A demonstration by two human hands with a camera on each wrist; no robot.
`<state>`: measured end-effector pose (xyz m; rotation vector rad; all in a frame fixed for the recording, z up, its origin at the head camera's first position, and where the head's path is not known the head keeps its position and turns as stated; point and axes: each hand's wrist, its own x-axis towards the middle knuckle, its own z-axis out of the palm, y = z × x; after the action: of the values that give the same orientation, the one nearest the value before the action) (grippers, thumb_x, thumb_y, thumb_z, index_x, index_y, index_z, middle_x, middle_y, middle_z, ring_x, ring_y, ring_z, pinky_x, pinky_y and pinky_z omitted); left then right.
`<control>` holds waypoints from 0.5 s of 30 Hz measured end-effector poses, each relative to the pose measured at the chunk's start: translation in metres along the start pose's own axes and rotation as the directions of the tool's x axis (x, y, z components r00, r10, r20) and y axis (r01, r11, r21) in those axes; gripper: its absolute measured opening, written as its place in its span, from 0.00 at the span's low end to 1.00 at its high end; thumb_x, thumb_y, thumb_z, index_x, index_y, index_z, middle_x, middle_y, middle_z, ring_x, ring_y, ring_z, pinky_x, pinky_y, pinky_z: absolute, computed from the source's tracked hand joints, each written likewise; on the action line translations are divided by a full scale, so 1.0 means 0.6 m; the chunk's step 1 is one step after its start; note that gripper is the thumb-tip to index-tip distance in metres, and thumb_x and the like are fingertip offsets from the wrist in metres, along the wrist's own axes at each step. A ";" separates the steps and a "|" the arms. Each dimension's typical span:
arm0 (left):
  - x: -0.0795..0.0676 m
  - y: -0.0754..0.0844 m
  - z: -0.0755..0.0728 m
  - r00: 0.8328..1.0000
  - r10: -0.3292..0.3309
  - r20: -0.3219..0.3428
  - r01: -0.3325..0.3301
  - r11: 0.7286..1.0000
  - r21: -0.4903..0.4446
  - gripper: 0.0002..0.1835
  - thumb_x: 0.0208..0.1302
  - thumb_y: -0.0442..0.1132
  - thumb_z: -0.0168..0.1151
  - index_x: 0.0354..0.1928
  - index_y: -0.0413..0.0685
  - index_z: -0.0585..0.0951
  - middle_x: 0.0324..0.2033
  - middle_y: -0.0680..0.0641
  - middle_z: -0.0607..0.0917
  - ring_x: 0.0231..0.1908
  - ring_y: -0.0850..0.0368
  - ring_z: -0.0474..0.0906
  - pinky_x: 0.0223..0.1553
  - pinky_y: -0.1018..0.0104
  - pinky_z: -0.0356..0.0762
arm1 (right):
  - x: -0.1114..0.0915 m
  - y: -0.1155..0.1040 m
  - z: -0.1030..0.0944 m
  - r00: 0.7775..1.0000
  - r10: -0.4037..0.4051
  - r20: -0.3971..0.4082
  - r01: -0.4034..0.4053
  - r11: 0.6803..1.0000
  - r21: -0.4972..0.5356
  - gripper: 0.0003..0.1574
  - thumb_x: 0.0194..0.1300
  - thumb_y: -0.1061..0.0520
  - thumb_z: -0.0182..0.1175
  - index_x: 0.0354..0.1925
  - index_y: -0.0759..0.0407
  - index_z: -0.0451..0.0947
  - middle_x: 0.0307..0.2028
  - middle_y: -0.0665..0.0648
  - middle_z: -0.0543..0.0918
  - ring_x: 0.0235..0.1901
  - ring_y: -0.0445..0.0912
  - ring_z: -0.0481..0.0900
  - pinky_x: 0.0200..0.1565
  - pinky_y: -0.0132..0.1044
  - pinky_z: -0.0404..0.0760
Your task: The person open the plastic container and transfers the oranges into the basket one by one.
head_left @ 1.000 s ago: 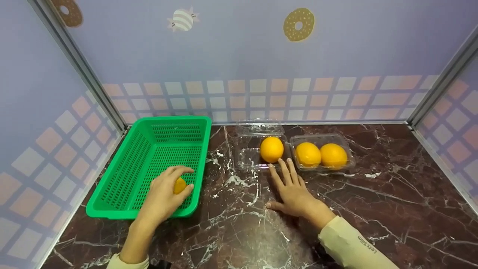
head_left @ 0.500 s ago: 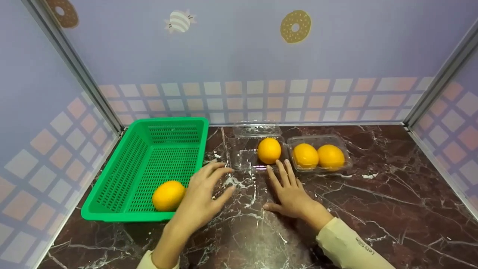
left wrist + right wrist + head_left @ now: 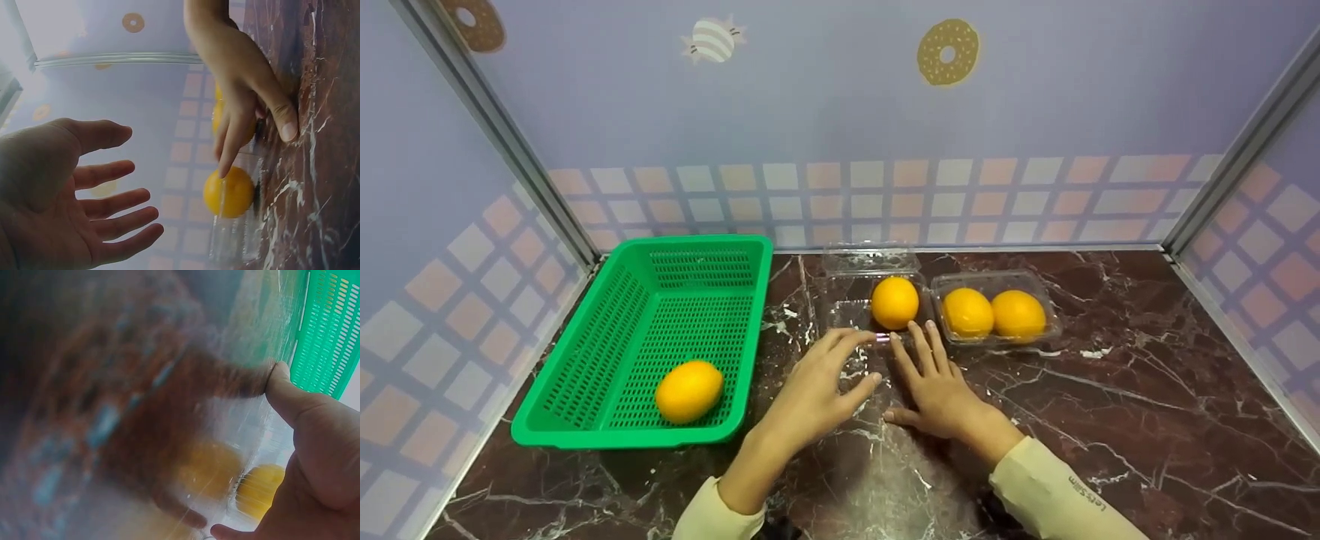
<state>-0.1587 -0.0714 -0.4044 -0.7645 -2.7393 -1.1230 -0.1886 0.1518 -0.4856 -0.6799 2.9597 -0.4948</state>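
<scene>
Currently, the right hand (image 3: 936, 390) lies near one orange (image 3: 894, 303).

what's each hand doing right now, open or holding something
Left hand: open, holding nothing.
Right hand: open, gripping nothing, near an orange.

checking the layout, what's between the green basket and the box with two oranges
In the head view, an open clear box holding one orange stands between the basket and the two-orange box, with a strip of table next to the basket.
</scene>
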 end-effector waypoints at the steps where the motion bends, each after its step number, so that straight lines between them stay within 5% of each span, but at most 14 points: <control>1: 0.004 -0.001 0.004 1.000 -0.001 -0.003 0.001 1.000 -0.001 0.28 0.72 0.44 0.69 0.71 0.49 0.77 0.68 0.43 0.78 0.67 0.40 0.76 0.70 0.39 0.73 | 0.000 0.000 0.000 1.000 0.003 0.003 -0.003 1.000 0.000 0.71 0.65 0.35 0.72 0.86 0.59 0.42 0.84 0.72 0.35 0.82 0.71 0.29 0.68 0.76 0.66; 8: 0.032 -0.004 0.028 1.000 -0.022 -0.021 0.021 0.999 -0.027 0.30 0.72 0.43 0.68 0.73 0.48 0.75 0.76 0.36 0.66 0.71 0.32 0.70 0.69 0.33 0.71 | 0.002 -0.001 -0.001 1.000 0.015 0.009 -0.015 1.000 0.009 0.70 0.66 0.35 0.72 0.86 0.58 0.42 0.84 0.71 0.34 0.82 0.70 0.28 0.69 0.77 0.64; 15: 0.059 -0.005 0.047 1.000 0.003 0.010 -0.004 0.997 0.078 0.24 0.73 0.45 0.68 0.68 0.48 0.80 0.72 0.40 0.73 0.70 0.38 0.73 0.71 0.39 0.72 | 0.000 -0.002 0.000 1.000 0.006 0.015 -0.006 1.000 0.001 0.69 0.66 0.35 0.72 0.86 0.60 0.44 0.84 0.72 0.35 0.82 0.71 0.29 0.68 0.76 0.66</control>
<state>-0.1880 -0.0389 -0.4176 -0.7661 -2.7704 -1.0078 -0.1884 0.1509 -0.4851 -0.6717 2.9467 -0.4884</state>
